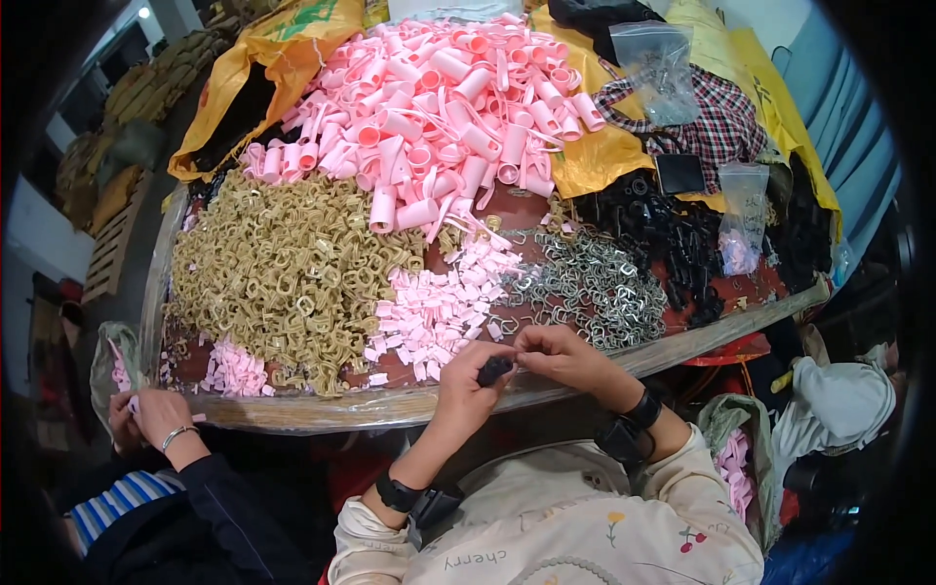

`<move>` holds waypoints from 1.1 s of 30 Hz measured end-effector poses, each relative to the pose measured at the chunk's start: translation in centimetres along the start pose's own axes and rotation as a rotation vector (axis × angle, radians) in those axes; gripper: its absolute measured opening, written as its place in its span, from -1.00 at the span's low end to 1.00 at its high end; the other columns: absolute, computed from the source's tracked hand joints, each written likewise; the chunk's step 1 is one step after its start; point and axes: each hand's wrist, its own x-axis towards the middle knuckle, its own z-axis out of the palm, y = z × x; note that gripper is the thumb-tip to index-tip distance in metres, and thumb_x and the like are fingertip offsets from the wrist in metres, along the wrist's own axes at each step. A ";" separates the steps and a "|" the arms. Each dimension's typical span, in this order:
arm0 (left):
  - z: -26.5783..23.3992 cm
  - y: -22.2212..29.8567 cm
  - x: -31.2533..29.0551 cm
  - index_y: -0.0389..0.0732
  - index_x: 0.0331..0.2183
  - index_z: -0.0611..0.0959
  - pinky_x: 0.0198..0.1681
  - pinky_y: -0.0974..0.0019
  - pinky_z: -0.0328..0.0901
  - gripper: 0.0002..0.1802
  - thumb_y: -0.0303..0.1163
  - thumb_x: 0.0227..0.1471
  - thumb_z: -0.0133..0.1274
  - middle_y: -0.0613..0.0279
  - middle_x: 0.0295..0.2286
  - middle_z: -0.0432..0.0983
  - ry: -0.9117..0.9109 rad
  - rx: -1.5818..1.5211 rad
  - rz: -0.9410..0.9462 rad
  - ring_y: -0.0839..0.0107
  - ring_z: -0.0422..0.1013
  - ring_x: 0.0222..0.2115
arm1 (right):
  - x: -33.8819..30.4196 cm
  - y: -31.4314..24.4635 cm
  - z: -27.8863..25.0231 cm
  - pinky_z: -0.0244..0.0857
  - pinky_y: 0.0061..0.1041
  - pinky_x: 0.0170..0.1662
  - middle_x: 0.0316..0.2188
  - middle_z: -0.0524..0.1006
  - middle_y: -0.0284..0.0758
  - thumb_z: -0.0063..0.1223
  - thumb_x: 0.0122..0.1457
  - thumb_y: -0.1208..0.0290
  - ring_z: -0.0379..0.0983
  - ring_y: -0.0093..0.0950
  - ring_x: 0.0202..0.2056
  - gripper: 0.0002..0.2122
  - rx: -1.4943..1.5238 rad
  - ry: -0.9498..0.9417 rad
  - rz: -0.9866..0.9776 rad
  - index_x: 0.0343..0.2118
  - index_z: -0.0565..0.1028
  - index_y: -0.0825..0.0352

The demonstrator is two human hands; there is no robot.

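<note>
My left hand [462, 390] is closed around a small black plastic part [494, 370], over the near edge of the table. Close beside it, my right hand [565, 363] pinches thumb and forefinger together against the left fingertips. Whatever lies in that pinch is too small to make out. Just beyond my hands spreads a pile of small pale pink pieces [434, 317]. Bent silver metal hooks [595, 292] lie in a heap beyond my right hand. Farther left is a large mound of tan buckle-like rings [292, 283].
Pink plastic tubes with straps [439, 97] are heaped at the back. Black parts [673, 234], a dark phone-like slab [681, 174] and a clear bag [744, 214] lie at right. Another person's hands [161, 417] work at the left corner. A sack [738, 458] stands near my right elbow.
</note>
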 end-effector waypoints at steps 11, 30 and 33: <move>1.1 0.7 0.4 -0.26 -0.45 0.48 -0.59 0.57 0.14 -0.90 -0.51 -0.15 0.04 0.36 -0.63 0.35 -0.067 -0.236 -0.343 0.63 0.24 -0.64 | -1.2 -0.3 -0.4 -0.10 -0.80 -0.63 -0.66 0.22 -0.60 -0.11 0.08 0.39 0.04 -0.80 -0.66 -0.91 0.640 -0.058 0.273 -0.46 0.33 0.28; 1.2 -0.1 0.7 -0.20 -0.49 0.44 -0.73 0.60 0.04 -0.91 -0.43 -0.10 0.02 0.41 -0.73 0.27 0.025 -0.331 -0.453 0.67 0.15 -0.77 | 0.1 1.7 1.0 0.09 -0.73 -0.54 -0.63 0.34 -0.53 -0.07 0.02 0.43 0.19 -0.75 -0.58 -0.91 0.334 0.113 0.004 -0.47 0.39 0.33; 1.6 0.4 0.8 -0.23 -0.51 0.43 -0.66 0.59 0.09 -0.86 -0.41 -0.11 0.04 0.40 -0.69 0.29 0.065 -0.520 -0.515 0.64 0.18 -0.70 | 0.6 2.6 1.4 0.11 -0.70 -0.53 -0.60 0.35 -0.54 -0.09 0.00 0.45 0.19 -0.75 -0.57 -0.91 0.460 0.073 -0.125 -0.48 0.37 0.36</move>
